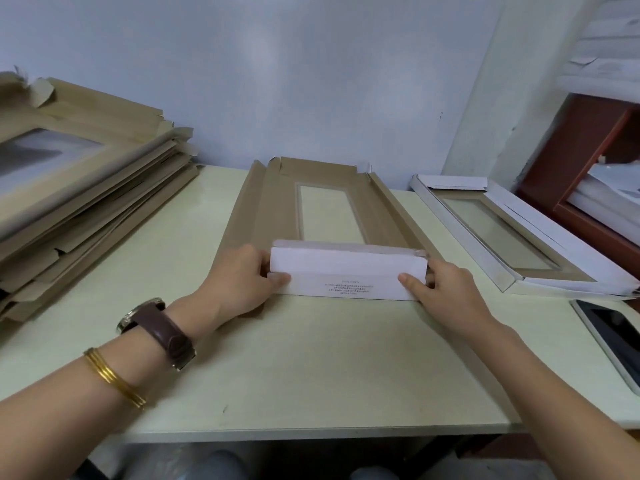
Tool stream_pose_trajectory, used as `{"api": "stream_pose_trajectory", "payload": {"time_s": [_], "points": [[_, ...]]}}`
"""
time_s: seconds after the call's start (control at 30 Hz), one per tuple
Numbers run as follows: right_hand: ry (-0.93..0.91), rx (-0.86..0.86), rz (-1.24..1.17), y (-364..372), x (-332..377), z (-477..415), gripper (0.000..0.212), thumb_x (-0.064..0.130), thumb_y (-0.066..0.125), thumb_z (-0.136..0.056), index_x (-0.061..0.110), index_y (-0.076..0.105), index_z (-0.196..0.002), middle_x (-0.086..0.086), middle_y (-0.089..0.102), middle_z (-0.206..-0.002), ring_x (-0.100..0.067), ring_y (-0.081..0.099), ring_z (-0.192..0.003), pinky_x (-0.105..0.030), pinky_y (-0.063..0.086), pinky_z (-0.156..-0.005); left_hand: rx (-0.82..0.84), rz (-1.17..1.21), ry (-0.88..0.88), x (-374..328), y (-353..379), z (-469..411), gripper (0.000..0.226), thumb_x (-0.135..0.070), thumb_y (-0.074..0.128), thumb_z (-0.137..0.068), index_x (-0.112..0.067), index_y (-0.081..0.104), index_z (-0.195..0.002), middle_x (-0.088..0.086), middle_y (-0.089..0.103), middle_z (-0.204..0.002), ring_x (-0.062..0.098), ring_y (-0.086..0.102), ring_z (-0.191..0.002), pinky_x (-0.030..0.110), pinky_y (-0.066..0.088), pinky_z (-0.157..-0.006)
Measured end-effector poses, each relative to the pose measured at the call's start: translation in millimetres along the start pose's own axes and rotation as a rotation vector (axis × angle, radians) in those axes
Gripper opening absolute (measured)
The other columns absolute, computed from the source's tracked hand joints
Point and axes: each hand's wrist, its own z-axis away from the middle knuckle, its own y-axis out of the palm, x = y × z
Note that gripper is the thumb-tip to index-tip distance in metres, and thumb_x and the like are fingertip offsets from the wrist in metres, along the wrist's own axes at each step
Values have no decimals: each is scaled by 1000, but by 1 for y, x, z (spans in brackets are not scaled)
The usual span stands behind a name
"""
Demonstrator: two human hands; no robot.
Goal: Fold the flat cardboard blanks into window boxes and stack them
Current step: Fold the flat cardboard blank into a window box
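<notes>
Head view: two bare hands of one person reach across a pale worktop (311, 368) from its near edge.
Blank in work: one cardboard blank (273, 216), brown side up, flat on the worktop just beyond both hands. It has one clear rectangular window in its middle and two long side flaps, one along each side.
End flap: one end flap (346, 271), its white face with small print towards the camera, folded upright at the blank's near end, between the two hands.
Left hand: the left hand (239, 282) pinches the flap's left end, thumb on the white front, fingers curled behind.
Right hand: the right hand (446, 289) pinches the flap's right end in the same way.
Flat blanks: one stack of flat blanks (86, 195), well to the left of the left hand. There are many brown sheets, the number not countable; the top sheet shows one window.
Folded box: one window box (502, 233), right of the right hand and apart from the blank, with white walls and a brown window panel.
Wrist items: one brown-strapped watch (156, 327) and thin gold bangles (114, 379) behind the left hand; the bangle count is unclear.
Tablet: one dark-screened tablet (613, 337), right of the right forearm, partly out of view.
Shelf unit: one red-brown shelf unit (588, 150), beyond the folded box.
</notes>
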Motion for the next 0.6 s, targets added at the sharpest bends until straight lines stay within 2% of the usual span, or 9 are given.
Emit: {"api": "stream_pose_trajectory", "payload": {"time_s": [0.07,0.17,0.23,0.3,0.4,0.47,0.53,0.6], "points": [[12,-20,34,2,4,1,20,42,60,-89,22,58,-93,7,56,-68,-19,56,-71,-29,38,-54,-72,-56,4,-2,4,-2,18,-29,60,-87,-12,57,-81,-2,59,-68,17,54,-64,26,36,-53],[59,-37,98,6,9,3,34,42,59,-91,15,55,-111,1,61,-86,-25,58,-84,-37,48,-69,-159,-95,1,-4,9,-1,27,-30,63,-86,-14,44,-95,-1,54,-89,20,52,-77,33,41,-61],[61,-59,169,10,13,6,41,39,56,-92,11,46,-121,-2,58,-97,-29,55,-91,-38,46,-72,-213,-184,69,-6,14,0,30,-24,61,-86,-11,42,-106,5,47,-105,27,49,-90,39,43,-73],[7,-80,217,16,19,10,39,29,54,-94,9,43,-126,-4,52,-107,-30,51,-101,-38,42,-73,-229,-364,164,-10,18,1,31,-16,55,-87,-10,44,-115,8,43,-113,29,44,-98,38,41,-80],[-122,-99,377,24,30,12,42,13,49,-93,7,43,-134,-12,48,-126,-32,44,-114,-39,39,-89,-133,-655,313,-19,24,2,34,-8,43,-82,-18,46,-115,1,43,-118,25,43,-107,31,34,-81],[-206,-71,469,32,39,11,43,10,46,-91,8,45,-134,-13,46,-135,-33,40,-123,-39,35,-98,-56,-736,406,-28,30,2,34,-10,40,-82,-18,46,-114,0,47,-118,24,44,-112,31,32,-88],[-235,24,378,42,53,13,46,19,39,-99,10,37,-145,-11,31,-153,-28,22,-143,-37,22,-113,-8,-732,437,-35,41,1,33,-14,39,-85,-16,44,-118,2,47,-120,25,42,-116,34,31,-95],[-282,119,276,53,64,14,50,30,31,-104,12,28,-150,-5,17,-160,-20,5,-149,-33,8,-119,43,-670,407,-39,54,-1,43,-25,35,-94,-11,35,-135,5,41,-136,27,34,-132,38,24,-106]]}}
